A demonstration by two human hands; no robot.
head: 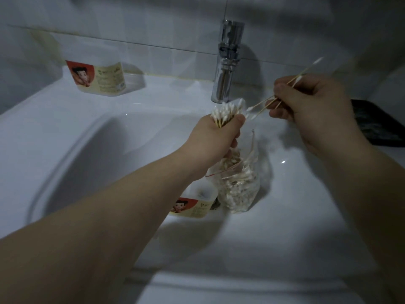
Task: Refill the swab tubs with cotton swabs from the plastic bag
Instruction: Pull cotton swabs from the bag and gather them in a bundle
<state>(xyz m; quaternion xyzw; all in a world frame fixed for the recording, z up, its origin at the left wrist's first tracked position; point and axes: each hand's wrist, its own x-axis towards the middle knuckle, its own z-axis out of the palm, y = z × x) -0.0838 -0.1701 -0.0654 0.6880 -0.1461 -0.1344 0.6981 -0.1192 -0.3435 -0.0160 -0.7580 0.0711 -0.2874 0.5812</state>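
A bare left forearm reaches in from the near left over a glossy white ceramic washbasin. The left hand has its grip closed tight around a thick bundle of wooden-stick cotton swabs. The bundle stands roughly upright, its white tips pointing up and away toward the tap.

To the right and slightly higher, the right hand pinches a few loose cotton swabs between thumb and fingertips. Their long axis runs diagonally, from low on the left near the bundle to high on the far right.

Directly below the left hand a clear plastic zip bag with a red seal line stands on the basin's surface, mouth open upward and holding many more swabs. Just beside it on the left, partly hidden by the forearm, is a small translucent plastic swab tub. Its cream label has a red panel with a cartoon child. The writing is too blurred to read.

A second, matching swab tub stands on the far left rim of the basin, with the same label, also unreadable.

A chrome tap rises at the far middle against a pale tiled wall. A dark, flat object lies at the right edge. The room is dimly lit.
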